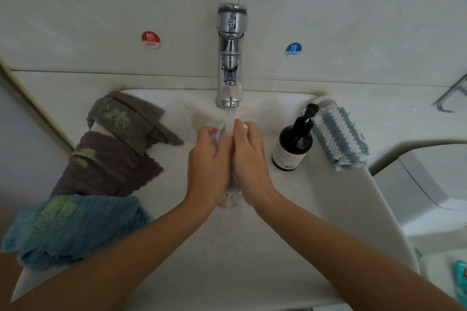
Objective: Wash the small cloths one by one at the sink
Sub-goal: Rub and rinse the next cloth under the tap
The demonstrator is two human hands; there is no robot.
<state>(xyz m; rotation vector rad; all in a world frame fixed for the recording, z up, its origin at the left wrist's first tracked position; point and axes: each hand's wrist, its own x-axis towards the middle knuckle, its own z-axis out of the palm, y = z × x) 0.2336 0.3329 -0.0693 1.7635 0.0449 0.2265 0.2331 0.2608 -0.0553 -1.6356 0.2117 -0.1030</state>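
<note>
Both my hands are over the white sink point(336, 204), under water running from the chrome tap point(230, 58). My left hand point(208, 161) and my right hand point(249, 159) grip a small pale cloth point(231, 192) between them; its wet lower end hangs below my palms. On the sink's left rim lie a grey cloth point(129, 118), a brown-purple cloth point(111, 166) and a blue cloth point(73, 230), each with greenish stains. A blue-and-white striped cloth point(338, 134) lies on the right rim.
A dark soap pump bottle point(294, 144) stands on the rim just right of my right hand. Red HOT point(150, 39) and blue COLD point(293, 49) stickers are on the wall. A toilet point(429, 184) is at the right.
</note>
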